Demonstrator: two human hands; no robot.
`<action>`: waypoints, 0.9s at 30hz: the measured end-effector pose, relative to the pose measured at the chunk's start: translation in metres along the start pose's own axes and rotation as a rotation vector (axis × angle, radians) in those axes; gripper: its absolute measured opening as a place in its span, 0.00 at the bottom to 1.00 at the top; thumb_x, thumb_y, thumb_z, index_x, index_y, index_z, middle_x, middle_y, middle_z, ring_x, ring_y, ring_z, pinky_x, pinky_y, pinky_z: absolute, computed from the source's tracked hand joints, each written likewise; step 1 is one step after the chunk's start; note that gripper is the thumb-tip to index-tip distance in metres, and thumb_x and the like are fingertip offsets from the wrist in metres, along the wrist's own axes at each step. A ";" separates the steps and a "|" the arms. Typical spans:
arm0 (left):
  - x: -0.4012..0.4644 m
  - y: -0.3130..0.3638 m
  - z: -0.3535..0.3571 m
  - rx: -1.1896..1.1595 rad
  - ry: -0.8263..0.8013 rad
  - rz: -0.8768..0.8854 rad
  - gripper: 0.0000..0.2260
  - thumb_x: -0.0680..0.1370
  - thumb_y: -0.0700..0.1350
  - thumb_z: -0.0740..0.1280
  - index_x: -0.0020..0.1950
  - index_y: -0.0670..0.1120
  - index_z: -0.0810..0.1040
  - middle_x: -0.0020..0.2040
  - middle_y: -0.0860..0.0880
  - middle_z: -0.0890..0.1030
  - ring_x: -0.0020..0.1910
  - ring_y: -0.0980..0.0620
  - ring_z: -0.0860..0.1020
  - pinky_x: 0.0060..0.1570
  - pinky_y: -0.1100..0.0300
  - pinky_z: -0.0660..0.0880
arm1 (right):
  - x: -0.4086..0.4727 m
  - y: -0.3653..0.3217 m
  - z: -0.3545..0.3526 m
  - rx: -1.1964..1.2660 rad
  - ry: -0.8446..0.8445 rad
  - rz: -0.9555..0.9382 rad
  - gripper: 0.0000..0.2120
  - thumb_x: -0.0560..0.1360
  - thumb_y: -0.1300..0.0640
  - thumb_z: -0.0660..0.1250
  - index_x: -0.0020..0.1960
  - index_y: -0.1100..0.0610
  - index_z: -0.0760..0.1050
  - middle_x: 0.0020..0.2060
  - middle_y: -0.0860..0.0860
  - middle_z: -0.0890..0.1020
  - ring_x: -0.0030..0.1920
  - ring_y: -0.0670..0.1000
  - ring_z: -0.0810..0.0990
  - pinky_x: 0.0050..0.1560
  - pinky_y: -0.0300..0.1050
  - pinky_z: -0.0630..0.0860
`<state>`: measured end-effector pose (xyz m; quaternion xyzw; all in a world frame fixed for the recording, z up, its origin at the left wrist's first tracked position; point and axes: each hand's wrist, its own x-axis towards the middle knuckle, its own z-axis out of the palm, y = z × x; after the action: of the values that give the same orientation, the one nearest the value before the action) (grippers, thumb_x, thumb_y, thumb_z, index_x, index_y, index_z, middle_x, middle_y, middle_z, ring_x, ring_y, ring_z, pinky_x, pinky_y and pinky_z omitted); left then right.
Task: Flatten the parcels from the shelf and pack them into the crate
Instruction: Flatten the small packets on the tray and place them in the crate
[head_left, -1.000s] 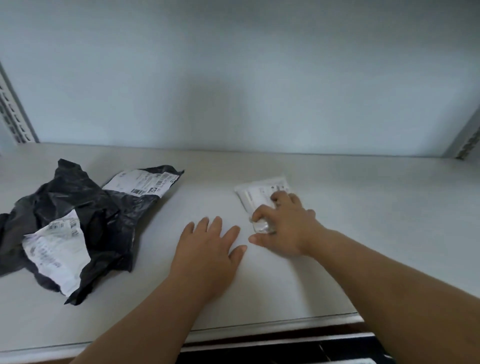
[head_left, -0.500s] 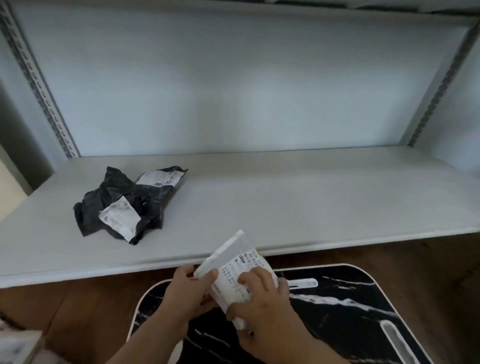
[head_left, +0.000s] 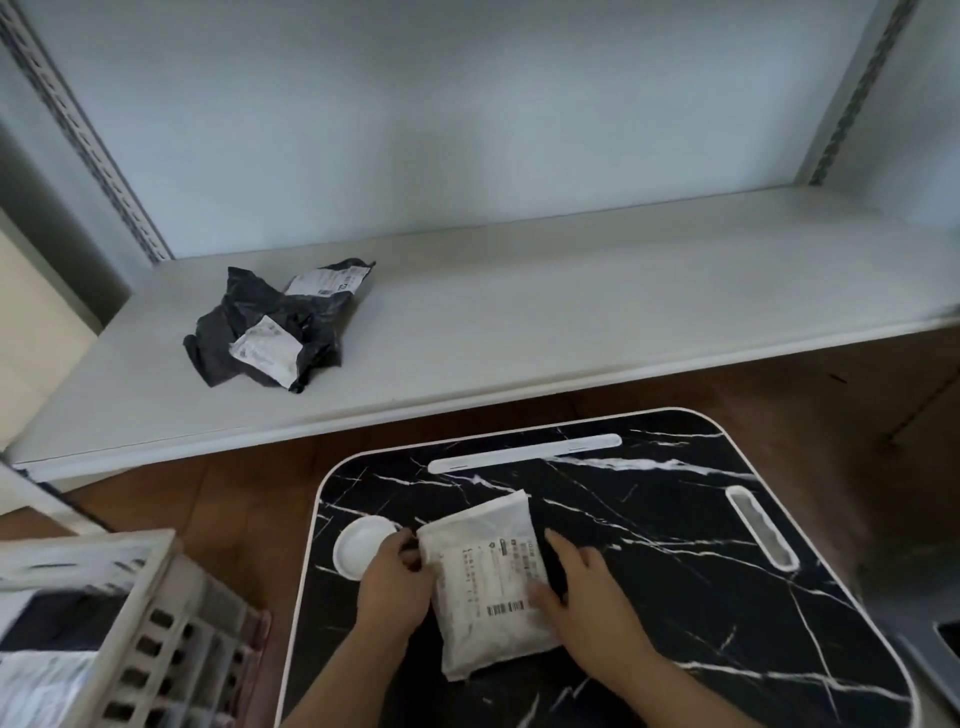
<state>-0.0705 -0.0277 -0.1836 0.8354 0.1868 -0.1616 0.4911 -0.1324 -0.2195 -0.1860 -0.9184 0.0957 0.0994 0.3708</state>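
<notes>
White parcel (head_left: 488, 587) lies on table (head_left: 649, 525), outside crate (head_left: 130, 613).

No legible text anywhere. White parcel (head_left: 488, 587) has a printed label with a barcode (head_left: 505, 608), characters too blurred to read. Black parcel (head_left: 270, 325) on the shelf (head_left: 571, 312) carries two white labels, likewise unreadable.

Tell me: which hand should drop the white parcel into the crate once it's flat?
Left, probably. The left hand grips the white parcel's left edge, and the crate sits on that side; the right hand would cross over.
</notes>
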 end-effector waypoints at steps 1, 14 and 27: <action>-0.002 0.004 0.001 0.039 0.005 0.037 0.22 0.77 0.39 0.66 0.71 0.47 0.68 0.58 0.50 0.80 0.54 0.51 0.78 0.58 0.51 0.75 | 0.004 -0.001 0.003 0.006 -0.010 0.006 0.28 0.80 0.45 0.60 0.76 0.42 0.53 0.62 0.48 0.68 0.55 0.46 0.74 0.56 0.39 0.73; 0.007 -0.027 0.035 0.826 0.176 0.652 0.21 0.81 0.53 0.51 0.74 0.52 0.65 0.76 0.48 0.62 0.74 0.46 0.63 0.70 0.52 0.62 | 0.035 -0.010 0.049 -0.396 0.181 -0.155 0.37 0.79 0.39 0.31 0.74 0.53 0.66 0.75 0.52 0.63 0.75 0.52 0.61 0.70 0.53 0.66; 0.024 -0.058 0.047 0.878 0.101 0.756 0.26 0.82 0.56 0.42 0.79 0.48 0.50 0.78 0.46 0.57 0.76 0.49 0.54 0.69 0.49 0.54 | 0.035 0.006 0.076 -0.586 0.245 -0.234 0.27 0.82 0.45 0.42 0.76 0.57 0.58 0.75 0.55 0.63 0.75 0.56 0.60 0.67 0.62 0.57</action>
<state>-0.0813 -0.0399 -0.2606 0.9761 -0.1856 0.0027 0.1127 -0.1084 -0.1740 -0.2526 -0.9958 0.0009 -0.0319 0.0859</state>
